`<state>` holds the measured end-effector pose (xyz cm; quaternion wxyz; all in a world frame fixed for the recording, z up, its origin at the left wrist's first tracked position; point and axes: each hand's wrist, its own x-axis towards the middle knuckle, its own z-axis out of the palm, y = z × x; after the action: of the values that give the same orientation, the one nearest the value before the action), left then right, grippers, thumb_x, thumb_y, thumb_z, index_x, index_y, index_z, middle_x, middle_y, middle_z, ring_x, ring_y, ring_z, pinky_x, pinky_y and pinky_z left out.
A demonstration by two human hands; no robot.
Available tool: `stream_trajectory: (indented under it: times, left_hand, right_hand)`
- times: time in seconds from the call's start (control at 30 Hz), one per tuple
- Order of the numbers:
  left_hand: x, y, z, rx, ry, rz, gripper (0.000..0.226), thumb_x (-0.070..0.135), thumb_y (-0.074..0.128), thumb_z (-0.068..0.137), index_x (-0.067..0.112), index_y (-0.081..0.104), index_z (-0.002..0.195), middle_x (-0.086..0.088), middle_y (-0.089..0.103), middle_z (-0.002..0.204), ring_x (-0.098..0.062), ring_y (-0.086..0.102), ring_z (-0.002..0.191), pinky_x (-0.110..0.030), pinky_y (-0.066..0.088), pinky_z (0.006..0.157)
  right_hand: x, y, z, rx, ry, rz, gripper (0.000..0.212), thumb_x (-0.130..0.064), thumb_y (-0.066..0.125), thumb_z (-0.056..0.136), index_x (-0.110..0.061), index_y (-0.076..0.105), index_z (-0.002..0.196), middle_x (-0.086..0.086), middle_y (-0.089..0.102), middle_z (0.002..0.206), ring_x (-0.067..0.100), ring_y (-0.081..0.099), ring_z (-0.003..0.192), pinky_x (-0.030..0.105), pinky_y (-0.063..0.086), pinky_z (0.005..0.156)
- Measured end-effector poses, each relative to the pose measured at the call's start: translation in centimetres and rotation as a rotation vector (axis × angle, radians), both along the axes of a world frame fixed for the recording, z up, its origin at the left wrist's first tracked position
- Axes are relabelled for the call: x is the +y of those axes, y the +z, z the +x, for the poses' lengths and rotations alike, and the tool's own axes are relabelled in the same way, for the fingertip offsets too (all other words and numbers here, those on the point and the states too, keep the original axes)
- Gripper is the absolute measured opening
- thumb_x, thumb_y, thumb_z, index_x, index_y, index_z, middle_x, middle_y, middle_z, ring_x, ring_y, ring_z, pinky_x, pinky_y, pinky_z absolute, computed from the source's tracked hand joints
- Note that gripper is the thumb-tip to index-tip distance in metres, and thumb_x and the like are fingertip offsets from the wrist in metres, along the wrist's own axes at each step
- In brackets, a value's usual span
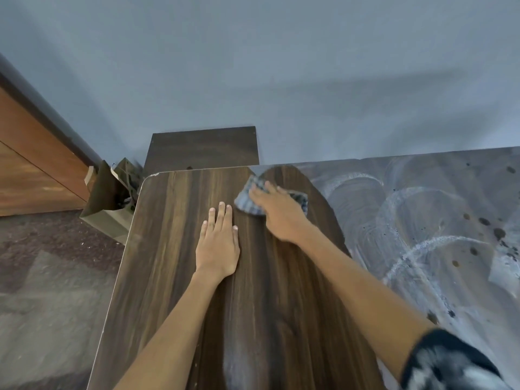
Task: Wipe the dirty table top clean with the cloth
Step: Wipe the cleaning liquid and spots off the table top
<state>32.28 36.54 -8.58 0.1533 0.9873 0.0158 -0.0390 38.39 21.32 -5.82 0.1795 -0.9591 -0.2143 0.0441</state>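
The dark wood-grain table top [174,277] fills the middle of the view. Its left part shows bare wood, while the right part [422,220] is covered in whitish-grey dust with curved wipe streaks and dark spots. A grey-blue cloth [247,197] lies on the table near the far edge, at the border of the dusty area. My right hand [277,212] presses flat on the cloth, fingers stretched forward and blurred. My left hand [218,243] rests flat on the bare wood just left of it, fingers straight.
A smaller dark wooden surface [202,149] stands behind the table against the grey-blue wall. An open cardboard box [112,198] with clutter sits on the floor off the table's far-left corner. A brown wooden cabinet [33,164] stands at the left. Carpet covers the floor.
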Motion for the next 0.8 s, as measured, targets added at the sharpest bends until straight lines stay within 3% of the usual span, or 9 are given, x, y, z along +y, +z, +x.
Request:
stream_trajectory:
  times: [0.13,0.27,0.37,0.57,0.67,0.8]
  left_hand:
    - [0.0,-0.2,0.1,-0.029,-0.003,0.003,0.052,0.027,0.018,0.100,0.013,0.003,0.148,-0.002,0.001,0.157,-0.019,-0.003,0.144,-0.032,0.003,0.116]
    - [0.2,-0.3,0.1,-0.029,-0.011,0.018,0.051,0.028,0.015,0.100,0.014,0.000,0.147,-0.001,-0.001,0.157,-0.018,-0.005,0.144,-0.031,0.002,0.116]
    - [0.5,-0.1,0.3,-0.018,-0.047,0.029,0.052,0.029,0.014,0.100,0.014,-0.003,0.147,0.000,-0.004,0.157,-0.017,-0.007,0.144,-0.030,0.000,0.116]
    - [1.2,0.1,1.2,-0.014,-0.087,0.019,0.053,0.031,0.015,0.100,0.016,-0.003,0.147,0.002,-0.005,0.157,-0.014,-0.008,0.144,-0.028,-0.001,0.115]
    - [1.4,-0.1,1.7,-0.017,-0.088,0.020,0.053,0.034,0.013,0.100,0.016,-0.004,0.147,0.002,-0.006,0.156,-0.013,-0.008,0.143,-0.028,-0.001,0.115]
    - [1.6,-0.7,2.1,-0.028,-0.083,0.049,0.072,0.050,-0.015,0.080,0.017,-0.010,0.144,0.002,-0.008,0.156,-0.012,-0.011,0.142,-0.027,-0.005,0.112]
  right_hand:
    - [-3.6,-1.2,-3.4,0.027,0.090,-0.003,0.065,-0.006,0.043,0.092,-0.027,0.015,0.147,-0.009,0.015,0.155,0.013,0.010,0.144,0.033,0.006,0.118]
    - [-4.3,-0.7,0.5,-0.018,-0.196,-0.045,0.067,-0.003,0.044,0.090,-0.019,0.015,0.148,-0.001,0.016,0.156,0.020,0.011,0.145,0.035,0.009,0.117]
    - [-1.7,-0.1,4.4,0.017,-0.274,-0.069,0.067,-0.008,0.048,0.091,-0.016,0.014,0.148,0.005,0.013,0.157,0.026,0.009,0.144,0.040,0.010,0.118]
    - [1.0,0.4,2.3,-0.004,-0.028,-0.051,0.066,-0.005,0.047,0.091,-0.021,0.018,0.147,0.000,0.017,0.156,0.020,0.011,0.144,0.035,0.008,0.117]
    - [-1.8,-0.1,-0.1,-0.014,-0.046,-0.071,0.067,-0.008,0.046,0.092,-0.025,0.014,0.148,-0.006,0.014,0.156,0.014,0.008,0.144,0.033,0.003,0.116]
    - [-3.6,-0.5,2.1,-0.020,-0.287,-0.093,0.066,-0.008,0.045,0.092,-0.022,0.013,0.148,-0.003,0.013,0.157,0.020,0.006,0.145,0.039,0.005,0.117]
